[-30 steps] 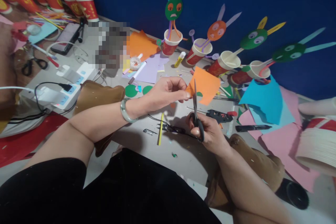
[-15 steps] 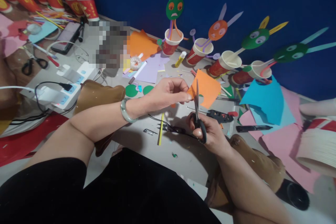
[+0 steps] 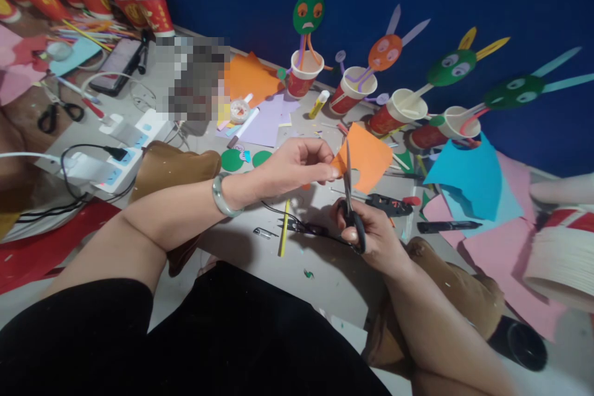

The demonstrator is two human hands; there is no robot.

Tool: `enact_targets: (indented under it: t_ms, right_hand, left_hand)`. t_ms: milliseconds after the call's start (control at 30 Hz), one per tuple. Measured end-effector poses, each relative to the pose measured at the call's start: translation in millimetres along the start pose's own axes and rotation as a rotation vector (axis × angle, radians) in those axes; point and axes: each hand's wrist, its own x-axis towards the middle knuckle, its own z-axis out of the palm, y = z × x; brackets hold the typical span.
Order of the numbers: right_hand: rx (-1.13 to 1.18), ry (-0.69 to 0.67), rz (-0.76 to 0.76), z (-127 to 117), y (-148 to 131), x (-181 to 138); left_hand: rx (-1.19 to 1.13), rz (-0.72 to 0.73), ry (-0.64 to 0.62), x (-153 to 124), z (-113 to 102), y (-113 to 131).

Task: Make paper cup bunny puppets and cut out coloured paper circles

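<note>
My left hand [image 3: 304, 162] pinches the left edge of a sheet of orange paper [image 3: 371, 158] between thumb and fingers. My right hand [image 3: 371, 235] grips black-handled scissors [image 3: 348, 176], blades pointing up and lying against the paper close to my left fingertips. A rounded notch shows in the paper's lower edge. Below the hands, a yellow stick [image 3: 284, 229] lies on the table beside dark thread snips [image 3: 304, 227]. Green paper ovals [image 3: 232, 159] lie left of my left hand. A red-and-black tool [image 3: 390, 204] sits just beyond my right hand.
Along the blue wall stand several red paper cups, one of them [image 3: 304, 77] bearing a green paper rabbit head [image 3: 309, 12]. Blue paper [image 3: 468, 179] and pink paper lie at the right. A power strip [image 3: 125, 161], phone [image 3: 118, 65] and another pair of scissors [image 3: 60, 112] are at the left.
The orange sheet has shifted very slightly to the right at the scissor blades. Both hands stay in nearly the same place.
</note>
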Motion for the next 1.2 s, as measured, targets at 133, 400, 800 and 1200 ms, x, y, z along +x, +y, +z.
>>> enact_targets:
  t_ms: [133,400,800,1200]
  right_hand:
    - [0.010,0.009,0.001,-0.5,0.3,-0.6]
    - [0.003,-0.010,0.014,-1.7,-4.0,0.5]
    - [0.037,-0.039,0.003,-3.5,-2.7,0.2]
    - [0.023,-0.016,0.055,-2.3,-4.0,-1.5]
  left_hand:
    - [-0.005,0.006,-0.001,-0.3,0.3,2.1]
    - [-0.008,0.011,0.002,-1.0,0.6,2.6]
    - [0.023,0.003,0.028,-3.3,0.9,9.5]
    - [0.014,0.024,0.031,-2.5,-0.1,8.3]
